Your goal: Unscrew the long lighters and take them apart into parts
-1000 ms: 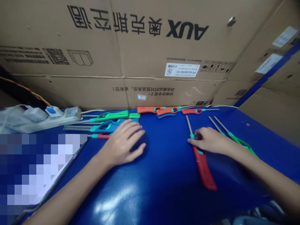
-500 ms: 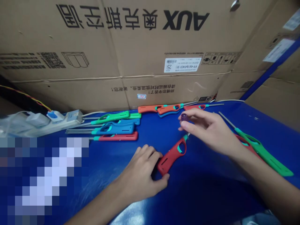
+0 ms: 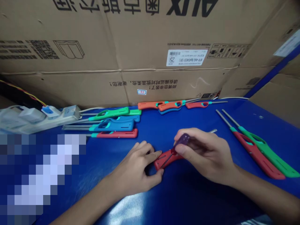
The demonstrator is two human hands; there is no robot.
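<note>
The red lighter (image 3: 173, 158) lies on the tabletop (image 3: 199, 200). Left hand (image 3: 138, 165): grip part-open, thumb and forefinger bracing its butt end. Right hand (image 3: 208, 157): grip closed round the purple-handled screwdriver (image 3: 182, 142), shaft slanting to the butt; tip contact unclear. Best to press the body flat, steady the shaft, thumb clear of the tip.

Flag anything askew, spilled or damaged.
The cardboard behind the blue table looks inverted: its printing is upside down. No spill shows, nor damage on what's visible of the red lighter under the screwdriver.
</note>
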